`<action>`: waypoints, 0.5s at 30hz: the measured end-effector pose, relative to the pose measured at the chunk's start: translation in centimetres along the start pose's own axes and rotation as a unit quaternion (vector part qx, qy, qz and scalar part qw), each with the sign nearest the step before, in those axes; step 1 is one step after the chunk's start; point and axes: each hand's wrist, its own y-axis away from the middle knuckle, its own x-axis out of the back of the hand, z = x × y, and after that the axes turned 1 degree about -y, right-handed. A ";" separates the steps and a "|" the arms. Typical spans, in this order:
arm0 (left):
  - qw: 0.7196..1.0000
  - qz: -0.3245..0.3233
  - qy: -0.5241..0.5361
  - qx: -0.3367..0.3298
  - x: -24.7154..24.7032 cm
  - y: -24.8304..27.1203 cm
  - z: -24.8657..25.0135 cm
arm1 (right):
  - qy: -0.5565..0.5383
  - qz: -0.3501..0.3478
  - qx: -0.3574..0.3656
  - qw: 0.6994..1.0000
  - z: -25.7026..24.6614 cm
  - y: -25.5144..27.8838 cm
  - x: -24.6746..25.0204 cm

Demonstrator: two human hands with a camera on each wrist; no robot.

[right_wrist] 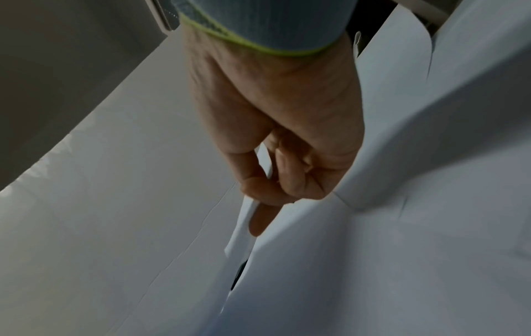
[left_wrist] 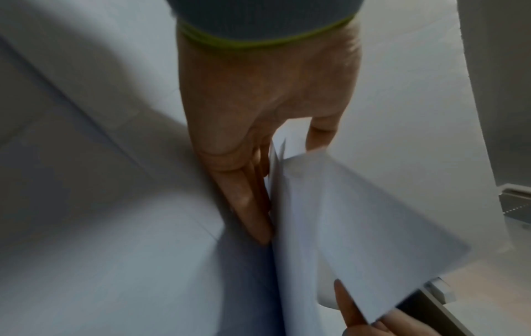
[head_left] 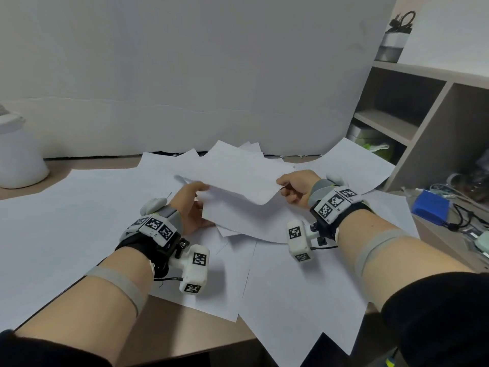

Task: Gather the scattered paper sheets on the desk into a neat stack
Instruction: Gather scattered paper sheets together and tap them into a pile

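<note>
Several white paper sheets [head_left: 79,221] lie scattered and overlapping across the desk [head_left: 182,332]. A small bundle of sheets [head_left: 238,181] is lifted above them between both hands. My left hand [head_left: 191,205] grips the bundle's left edge, thumb on top and straight fingers [left_wrist: 247,204] underneath. My right hand [head_left: 296,188] pinches its right edge between thumb and curled fingers [right_wrist: 270,193]. In the left wrist view the held sheets [left_wrist: 359,227] fan out to the right, and the other hand's fingertips show at the bottom.
A white board [head_left: 211,75] stands upright behind the desk. A white jug-like container [head_left: 18,154] sits at far left. To the right stands a shelf unit [head_left: 423,115], with a blue box [head_left: 431,207] and cables below it. Some sheets overhang the desk's front edge.
</note>
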 end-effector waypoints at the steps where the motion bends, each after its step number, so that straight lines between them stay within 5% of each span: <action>1: 1.000 -0.006 0.010 0.003 -0.3 0.1 0.1 | 0.010 -0.007 -0.002 1.000 0.2 0.3 -0.4; 10: 0.995 -0.035 0.093 0.015 0.4 0.1 0.3 | 0.032 -0.020 0.013 0.999 1.7 2.1 -0.9; 15: 1.000 -0.008 -0.004 0.020 0.4 0.1 0.4 | 0.094 -0.064 0.020 0.993 2.4 3.0 -0.4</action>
